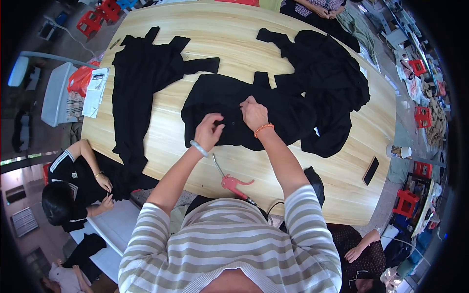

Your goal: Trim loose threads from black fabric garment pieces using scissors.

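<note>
In front of me a black knit garment [202,100] lies spread on the wooden table. My left hand [208,131] is over its near left part, fingers bent, with a gap between thumb and forefinger and nothing visible between them. To the right of it, my right hand [255,116] is closed in a pinch low over the cloth; whatever its fingertips grip is hidden. At the table's near edge, below both hands, rests a red air blow gun [234,183] with a bent metal nozzle.
More black garments lie at the left [134,83] and in a heap at the right [327,73]. A phone [371,171] and a paper cup [401,152] are on the right side. Papers [96,93] hang at the left edge. Other people sit around the wooden table [168,110].
</note>
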A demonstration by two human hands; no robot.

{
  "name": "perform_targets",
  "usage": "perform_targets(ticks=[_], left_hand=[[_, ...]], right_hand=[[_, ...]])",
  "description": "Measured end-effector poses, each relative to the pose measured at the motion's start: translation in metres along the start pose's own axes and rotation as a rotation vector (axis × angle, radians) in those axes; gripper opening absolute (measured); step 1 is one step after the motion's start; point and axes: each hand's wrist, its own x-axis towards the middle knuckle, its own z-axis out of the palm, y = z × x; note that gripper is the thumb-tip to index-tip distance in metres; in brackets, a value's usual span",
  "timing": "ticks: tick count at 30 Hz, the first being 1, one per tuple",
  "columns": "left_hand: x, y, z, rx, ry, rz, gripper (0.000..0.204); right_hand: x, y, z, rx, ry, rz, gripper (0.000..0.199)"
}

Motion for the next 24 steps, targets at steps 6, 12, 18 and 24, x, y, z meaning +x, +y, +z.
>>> perform_targets(ticks=[6, 12, 18, 24], left_hand=[[0.040, 0.024, 0.013, -0.195, -0.170, -0.019, 0.051], [0.047, 0.034, 0.002, -0.124, -0.438, -0.022, 0.017], [0.056, 0.058, -0.004, 0.344, -0.373, 0.282, 0.010], [0.038, 0.085, -0.007, 0.171, -0.070, 0.321, 0.025]], right_hand=[[-0.022, -0.023, -0.054, 0.446, -0.040, -0.125, 0.013], [-0.039, -0.030, -0.086, 0.672, -0.192, 0.025, 0.012], [-0.045, -0.040, -0.083, 0.859, -0.118, 0.002, 0.007], [-0.051, -0.033, -0.094, 1.117, -0.226, 0.287, 0.011]])
